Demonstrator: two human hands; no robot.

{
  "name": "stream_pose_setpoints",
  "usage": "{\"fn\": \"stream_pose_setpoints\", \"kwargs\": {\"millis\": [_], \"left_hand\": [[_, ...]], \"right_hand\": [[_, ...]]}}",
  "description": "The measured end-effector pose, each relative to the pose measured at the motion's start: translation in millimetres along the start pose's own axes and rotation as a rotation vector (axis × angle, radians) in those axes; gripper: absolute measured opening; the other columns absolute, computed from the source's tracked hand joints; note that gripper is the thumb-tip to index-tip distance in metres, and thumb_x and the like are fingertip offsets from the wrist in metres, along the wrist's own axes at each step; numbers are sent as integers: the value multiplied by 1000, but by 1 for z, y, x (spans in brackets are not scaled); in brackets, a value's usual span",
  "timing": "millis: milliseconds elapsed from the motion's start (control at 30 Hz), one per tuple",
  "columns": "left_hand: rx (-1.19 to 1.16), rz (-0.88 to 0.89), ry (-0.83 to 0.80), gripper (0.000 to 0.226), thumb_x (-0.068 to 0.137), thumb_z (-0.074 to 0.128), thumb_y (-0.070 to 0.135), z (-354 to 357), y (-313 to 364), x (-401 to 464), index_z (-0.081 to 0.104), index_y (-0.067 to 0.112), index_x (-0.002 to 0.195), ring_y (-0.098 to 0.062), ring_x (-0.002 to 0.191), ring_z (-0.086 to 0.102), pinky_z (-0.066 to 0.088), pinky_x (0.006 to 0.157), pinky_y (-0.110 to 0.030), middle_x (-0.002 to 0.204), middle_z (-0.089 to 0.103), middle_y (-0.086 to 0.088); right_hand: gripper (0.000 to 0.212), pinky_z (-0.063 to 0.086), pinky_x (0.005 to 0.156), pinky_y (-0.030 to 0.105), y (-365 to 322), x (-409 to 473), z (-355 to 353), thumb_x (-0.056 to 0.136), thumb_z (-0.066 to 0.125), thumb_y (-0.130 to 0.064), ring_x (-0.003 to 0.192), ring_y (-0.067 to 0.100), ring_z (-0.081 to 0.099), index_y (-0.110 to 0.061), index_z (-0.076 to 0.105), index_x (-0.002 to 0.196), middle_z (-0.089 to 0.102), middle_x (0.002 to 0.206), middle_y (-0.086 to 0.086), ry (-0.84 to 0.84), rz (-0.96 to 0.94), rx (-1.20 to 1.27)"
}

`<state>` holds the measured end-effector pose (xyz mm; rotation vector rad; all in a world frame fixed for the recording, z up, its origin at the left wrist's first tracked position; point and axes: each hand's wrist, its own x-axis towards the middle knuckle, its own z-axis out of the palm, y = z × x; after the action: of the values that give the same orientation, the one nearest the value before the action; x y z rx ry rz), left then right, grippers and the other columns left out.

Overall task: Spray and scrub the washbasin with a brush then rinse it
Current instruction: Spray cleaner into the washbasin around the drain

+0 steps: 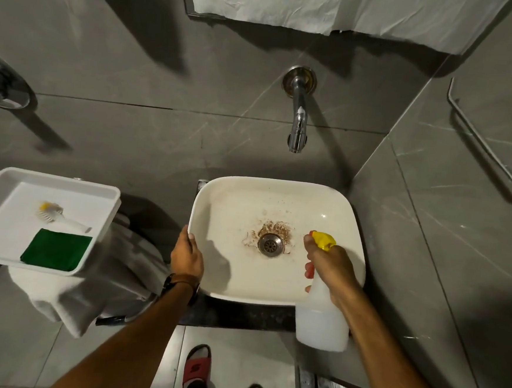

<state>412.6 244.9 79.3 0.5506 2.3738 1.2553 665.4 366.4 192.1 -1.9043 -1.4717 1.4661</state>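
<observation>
While right hand (331,270) grips bottle (321,324) (upright).

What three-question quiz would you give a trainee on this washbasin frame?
1. True or false: the brush is already in a hand.
2. Which hand holds the spray bottle? A) left B) right C) neither
3. Fill in: the brown stains lie around the ____ of the washbasin.

Key
1. False. It lies in the white tray, beside the green scouring pad.
2. B. The right hand grips the bottle with its yellow nozzle pointing into the basin; the left hand rests on the basin's left rim.
3. Drain.
</observation>
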Motion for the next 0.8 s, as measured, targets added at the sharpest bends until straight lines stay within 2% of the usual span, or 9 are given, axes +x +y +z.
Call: {"fn": "stream_pose_setpoints", "kwargs": {"millis": [67, 167, 267, 400, 533, 600, 700, 800], "left_hand": [[-2, -7, -6, 43, 104, 30, 35, 0, 0, 0, 44, 20, 142, -36, 113, 59, 50, 98, -49, 130, 61, -14], [9, 0, 3, 43, 104, 30, 35, 1, -1, 1, 45, 20, 142, -36, 111, 60, 51, 96, -48, 129, 62, -15], [20, 11, 16, 42, 104, 31, 34, 1, -2, 1, 46, 19, 140, -38, 109, 60, 50, 93, -46, 126, 63, -17], [30, 18, 28, 41, 104, 31, 32, 2, -4, 3, 47, 18, 139, -39, 110, 60, 50, 92, -44, 125, 64, -17], [30, 33, 32, 40, 104, 31, 34, 2, -6, 2, 47, 20, 138, -39, 108, 61, 51, 91, -45, 124, 64, -16], [31, 24, 34, 41, 104, 31, 34, 3, -6, 3, 47, 20, 139, -39, 109, 61, 51, 93, -46, 125, 64, -16], [34, 32, 37, 41, 104, 31, 33, 3, -6, 3, 47, 19, 139, -39, 109, 61, 51, 92, -46, 124, 64, -17], [39, 48, 42, 40, 104, 31, 32, 3, -6, 3, 48, 19, 137, -39, 108, 61, 50, 91, -44, 124, 65, -16]], "right_hand": [[29, 63, 71, 60, 3, 4, -6, 87, 67, -54, 55, 24, 67, -27, 72, 79, 72, 70, 5, 37, 22, 19], [20, 64, 73, 58, 9, 6, -10, 88, 67, -53, 59, 23, 68, -33, 72, 88, 74, 78, 7, 41, 21, 32], [18, 66, 61, 51, 16, 4, -12, 88, 68, -50, 50, 19, 64, -33, 75, 89, 73, 81, 7, 19, 43, 70], [9, 65, 70, 55, 19, 7, -11, 90, 67, -49, 56, 20, 65, -42, 71, 88, 71, 76, 4, 50, 6, 76], [12, 65, 59, 50, 11, 12, -10, 90, 68, -46, 57, 22, 62, -35, 73, 89, 69, 72, 6, 105, 11, 115], [16, 65, 61, 49, 3, 16, -11, 89, 67, -49, 58, 22, 63, -34, 72, 90, 69, 71, 5, 117, -3, 108], [28, 64, 60, 49, -7, 22, -11, 88, 69, -48, 56, 24, 61, -21, 72, 83, 68, 72, 7, 120, 34, 121], [28, 65, 64, 50, -14, 27, -10, 87, 68, -51, 61, 24, 64, -26, 75, 96, 69, 75, 5, 97, 14, 132]]}}
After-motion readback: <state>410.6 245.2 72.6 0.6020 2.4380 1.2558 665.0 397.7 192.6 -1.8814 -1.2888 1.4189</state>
